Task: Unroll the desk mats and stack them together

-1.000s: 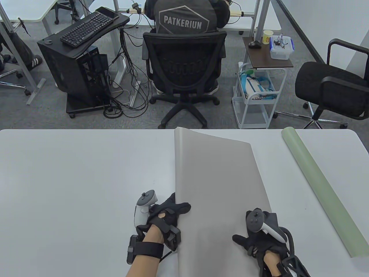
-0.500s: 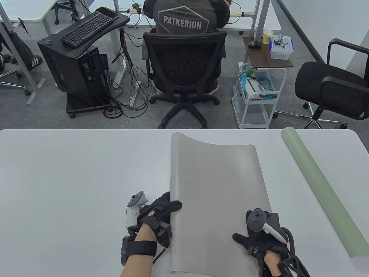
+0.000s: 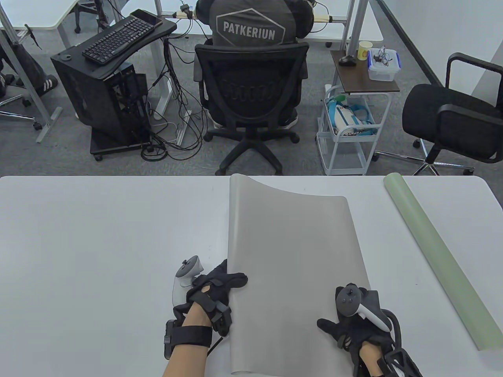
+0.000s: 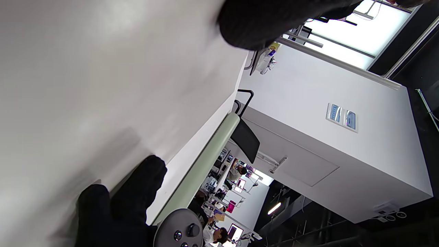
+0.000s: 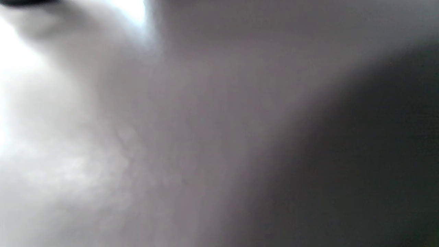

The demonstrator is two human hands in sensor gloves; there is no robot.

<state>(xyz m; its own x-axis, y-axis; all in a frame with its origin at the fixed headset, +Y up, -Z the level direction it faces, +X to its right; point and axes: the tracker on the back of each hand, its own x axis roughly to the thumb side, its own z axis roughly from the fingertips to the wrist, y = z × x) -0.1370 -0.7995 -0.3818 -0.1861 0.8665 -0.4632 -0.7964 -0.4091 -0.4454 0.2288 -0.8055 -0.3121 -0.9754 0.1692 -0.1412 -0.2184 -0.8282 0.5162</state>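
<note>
Both hands on grey mat point(image 3: 294, 271) (green roll point(image 3: 436, 259) beside)

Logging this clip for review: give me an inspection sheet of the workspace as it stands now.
Surface: white table, bare at left.
Job's things: grey mat partly unrolled, far left corner curling up; green mat rolled, at right.
Clutter: nothing seen on the table.
Grippers: left hand holds the grey mat's left edge; right hand rests at its right edge.
Cables: nothing seen on the table; tangle on the floor.
Surroundings: seated person, office chairs, cart.
</note>
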